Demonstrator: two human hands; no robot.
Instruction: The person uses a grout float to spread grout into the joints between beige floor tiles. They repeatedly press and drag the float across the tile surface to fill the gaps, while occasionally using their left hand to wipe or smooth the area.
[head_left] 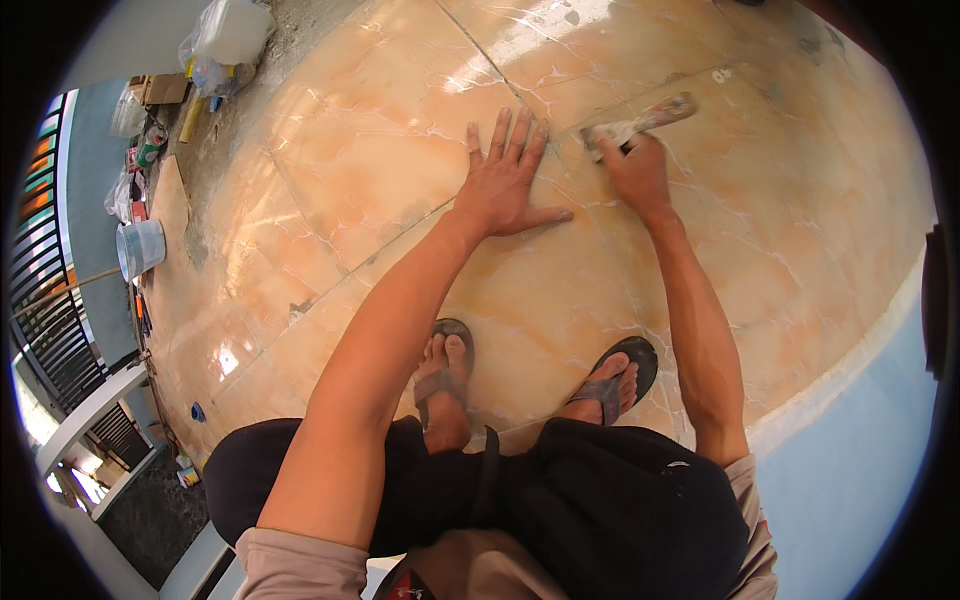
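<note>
Dark trousers (640,500) fill the bottom of the frame, knees spread in a squat, seemingly to give the arms room. Up at centre, the left hand (503,190) is splayed flat on the glossy tiled floor (380,140), likely propping the lean. Right hand (637,172), right of it, curls round a blurred flat tool (668,110), angled low; whether its edge touches, can't tell.

No legible text, labels, brands, numbers or signs.
</note>
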